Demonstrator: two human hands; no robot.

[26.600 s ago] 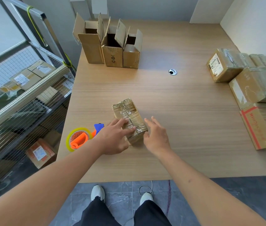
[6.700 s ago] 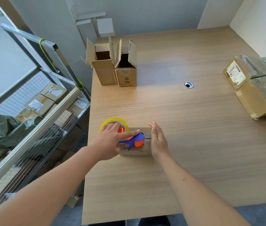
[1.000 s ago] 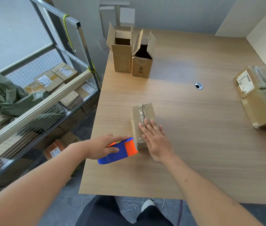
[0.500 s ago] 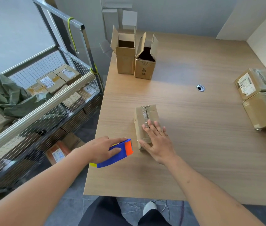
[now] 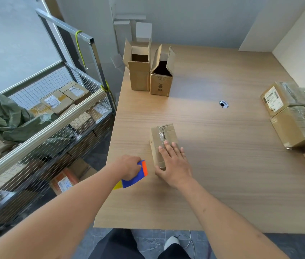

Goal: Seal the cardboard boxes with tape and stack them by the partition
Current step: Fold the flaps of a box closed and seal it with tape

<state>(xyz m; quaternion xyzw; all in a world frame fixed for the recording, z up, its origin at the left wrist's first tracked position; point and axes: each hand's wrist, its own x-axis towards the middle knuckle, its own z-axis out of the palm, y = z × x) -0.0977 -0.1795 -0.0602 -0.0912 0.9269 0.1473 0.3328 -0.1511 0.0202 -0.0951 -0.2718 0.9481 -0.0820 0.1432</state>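
Right now the cardboard box (image 5: 162,139) lies on its side on the table (image 5: 222,165), its long axis running away from the person, taped seam on top. The right hand (image 5: 174,165) rests flat and open on its near end, pinning it down. The left hand (image 5: 129,167) sits just to the box's left, clenched around the tape dispenser (image 5: 136,176), clear of the cardboard. Since the sealed boxes (image 5: 293,116) wait far to the right by the partition (image 5: 301,43), the right hand looks better placed to carry it there.
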